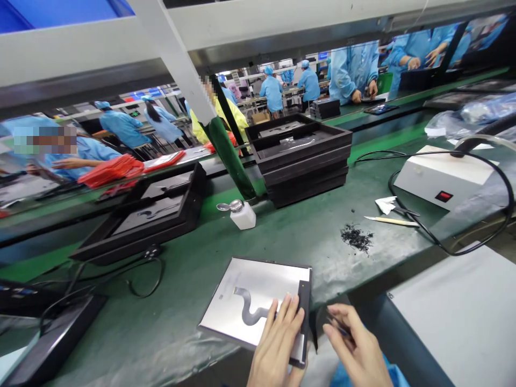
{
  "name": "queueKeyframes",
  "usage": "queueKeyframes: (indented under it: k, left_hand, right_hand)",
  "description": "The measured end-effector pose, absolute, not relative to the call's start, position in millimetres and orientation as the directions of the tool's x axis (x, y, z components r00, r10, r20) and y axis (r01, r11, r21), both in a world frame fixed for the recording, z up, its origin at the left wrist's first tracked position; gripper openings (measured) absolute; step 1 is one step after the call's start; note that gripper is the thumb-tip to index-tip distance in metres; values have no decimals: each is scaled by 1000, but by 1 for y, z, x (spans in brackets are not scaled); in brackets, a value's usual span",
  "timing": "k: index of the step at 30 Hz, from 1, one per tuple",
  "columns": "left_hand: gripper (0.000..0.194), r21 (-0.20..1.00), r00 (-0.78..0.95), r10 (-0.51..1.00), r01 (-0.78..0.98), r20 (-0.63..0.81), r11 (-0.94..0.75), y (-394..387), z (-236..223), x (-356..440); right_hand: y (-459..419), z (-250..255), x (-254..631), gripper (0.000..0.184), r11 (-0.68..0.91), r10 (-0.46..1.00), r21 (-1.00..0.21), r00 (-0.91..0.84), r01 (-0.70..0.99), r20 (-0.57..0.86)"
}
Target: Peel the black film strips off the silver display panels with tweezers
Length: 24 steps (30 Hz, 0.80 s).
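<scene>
A flat display panel [220,309] with a silvery back and a curved grey ribbon cable [246,309] lies at the front edge of the green bench, its near corner jutting past that edge. My left hand [278,338] holds the panel near its right side, fingers laid across the back and thumb at the edge. Just right of the panel, my right hand [350,341] is closed, thumb and fingertips pinched together. Something dark and thin shows between those fingers, too blurred to name. A dark pointed piece [314,330] hangs beside the panel's black strip.
Behind the panel stands a white pump bottle [243,216] with its lid up. Black trays [306,161] are stacked beyond; more trays [161,215] sit left. Black scraps [357,238], a yellow-handled blade [393,221] and a white box with a red switch [443,177] are rightward. Co-workers stand opposite.
</scene>
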State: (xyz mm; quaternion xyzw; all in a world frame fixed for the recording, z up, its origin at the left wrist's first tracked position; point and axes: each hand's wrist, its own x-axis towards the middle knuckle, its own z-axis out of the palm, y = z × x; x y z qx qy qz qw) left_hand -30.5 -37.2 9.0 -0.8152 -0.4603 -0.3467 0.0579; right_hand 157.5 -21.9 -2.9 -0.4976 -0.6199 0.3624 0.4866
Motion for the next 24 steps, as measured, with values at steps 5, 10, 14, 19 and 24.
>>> queueKeyframes:
  k: [5, 10, 14, 19, 24]
  left_hand:
    - [45, 223, 321, 717, 803, 619, -552, -34, 7, -26]
    - [45, 227, 328, 737, 809, 591, -543, -33, 5, -23]
    - [43, 226, 341, 744, 808, 574, -544, -34, 2, -24]
    - [44, 223, 336, 724, 800, 602, -557, -32, -7, -25]
    - [48, 196, 335, 694, 800, 637, -567, -21, -28, -28]
  right_hand:
    - [-9, 12, 182, 18, 311, 950, -838, -137, 448, 280]
    - [-13, 8, 171, 18, 333, 939, -847, -228, 413, 258]
    - [-22, 0, 157, 21, 282, 959, -876, -150, 391, 242]
    - [-8, 16, 167, 20, 436, 885, -740, -97, 512, 455]
    - [53, 38, 159, 20, 397, 838, -381, -160, 835, 521]
